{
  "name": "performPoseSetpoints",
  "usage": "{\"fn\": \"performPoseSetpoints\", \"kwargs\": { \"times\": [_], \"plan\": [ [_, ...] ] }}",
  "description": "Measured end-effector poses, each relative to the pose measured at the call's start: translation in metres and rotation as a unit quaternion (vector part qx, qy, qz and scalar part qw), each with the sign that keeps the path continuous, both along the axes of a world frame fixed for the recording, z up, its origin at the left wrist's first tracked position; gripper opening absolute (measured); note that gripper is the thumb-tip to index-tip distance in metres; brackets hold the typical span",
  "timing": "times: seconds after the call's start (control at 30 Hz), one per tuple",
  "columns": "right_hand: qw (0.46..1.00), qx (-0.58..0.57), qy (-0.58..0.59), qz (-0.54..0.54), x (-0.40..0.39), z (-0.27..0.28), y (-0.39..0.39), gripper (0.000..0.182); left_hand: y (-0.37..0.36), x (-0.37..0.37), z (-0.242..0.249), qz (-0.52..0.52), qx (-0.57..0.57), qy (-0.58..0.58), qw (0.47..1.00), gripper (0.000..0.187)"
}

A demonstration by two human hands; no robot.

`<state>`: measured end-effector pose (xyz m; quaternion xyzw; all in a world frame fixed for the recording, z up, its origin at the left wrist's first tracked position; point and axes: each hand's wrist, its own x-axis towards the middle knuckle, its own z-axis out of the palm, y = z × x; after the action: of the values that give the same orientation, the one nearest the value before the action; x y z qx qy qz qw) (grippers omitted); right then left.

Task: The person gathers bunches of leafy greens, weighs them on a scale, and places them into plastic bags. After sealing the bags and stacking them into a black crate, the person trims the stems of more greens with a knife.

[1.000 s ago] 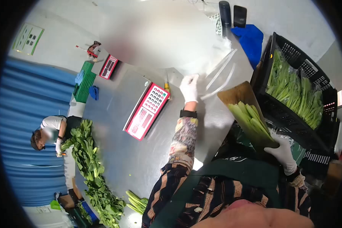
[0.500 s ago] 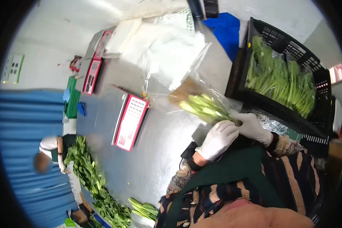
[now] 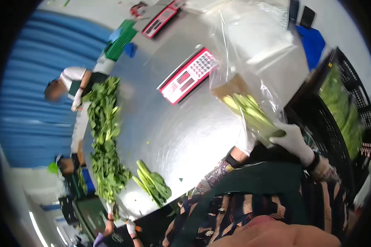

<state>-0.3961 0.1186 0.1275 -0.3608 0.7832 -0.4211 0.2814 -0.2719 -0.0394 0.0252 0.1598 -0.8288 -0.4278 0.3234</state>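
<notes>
In the head view, a clear plastic bag (image 3: 272,101) holds leafy greens (image 3: 251,110), their pale cut stems pointing away from me. A brown patch (image 3: 231,87) shows at the bag's far part. My right hand (image 3: 294,142), in a white glove, is closed on the leafy near end of the bag. My left hand (image 3: 246,142), gloved too, grips the bag from its left side, with some fingers hidden behind it. The bag is held up over the metal table (image 3: 185,136).
A red-and-white scale (image 3: 187,76) stands left of the bag; another scale (image 3: 160,18) is farther back. Stacked plastic bags (image 3: 255,35) lie beyond. A black crate (image 3: 329,119) with greens is at right. Loose greens (image 3: 105,140) line the left edge, near a co-worker (image 3: 74,84).
My view has swung left, bringing another person's gloved hands in at the bottom. The bagged greens have turned more upright, and my left hand has shifted from the near end to the bag's left side.
</notes>
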Motion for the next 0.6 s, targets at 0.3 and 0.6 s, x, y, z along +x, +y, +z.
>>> {"fn": "performPoseSetpoints", "kwargs": {
  "times": [0.3,0.6],
  "plan": [
    [0.99,-0.001,0.135,0.035,0.044,0.004,0.007,0.046,-0.015,0.045,0.011,-0.137,0.694,0.092,0.701,0.067],
    [0.882,-0.252,0.362,0.168,0.05,-0.01,-0.102,0.053,-0.004,0.068,0.028,-0.265,0.732,0.107,0.619,0.058]
  ]
}}
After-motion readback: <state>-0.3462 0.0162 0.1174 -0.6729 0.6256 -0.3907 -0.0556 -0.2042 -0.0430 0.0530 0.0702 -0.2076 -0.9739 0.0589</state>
